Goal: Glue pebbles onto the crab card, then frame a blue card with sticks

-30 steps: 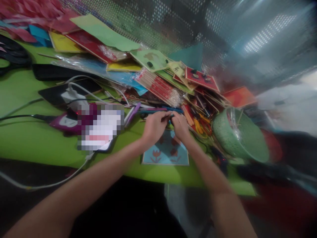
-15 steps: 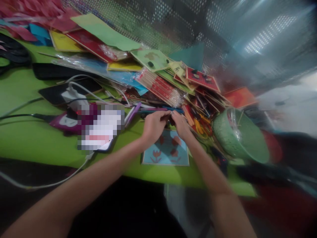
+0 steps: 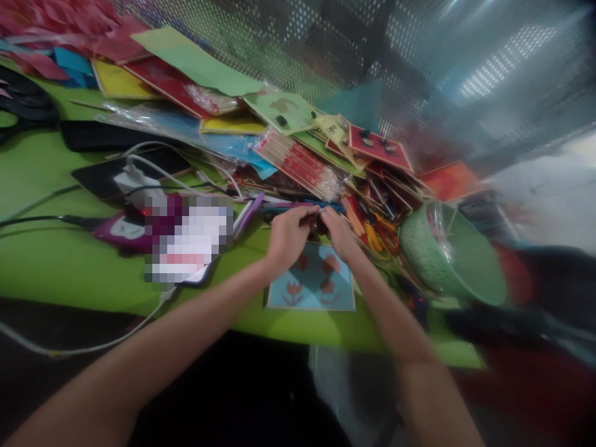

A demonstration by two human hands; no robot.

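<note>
A bright green tabletop (image 3: 56, 261) is carrying a blue flower card (image 3: 311, 287) near its front edge, a green bowl (image 3: 449, 257) lying tipped beside it, and a heap of coloured cards (image 3: 298, 139) spreading behind.

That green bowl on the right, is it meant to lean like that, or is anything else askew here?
Yes, the green bowl lies tipped on its side at the table's right end, thin sticks poking from its mouth. Behind the hands, the coloured cards sit in a loose, slanting heap rather than a stack. Nothing looks spilled or broken.
</note>
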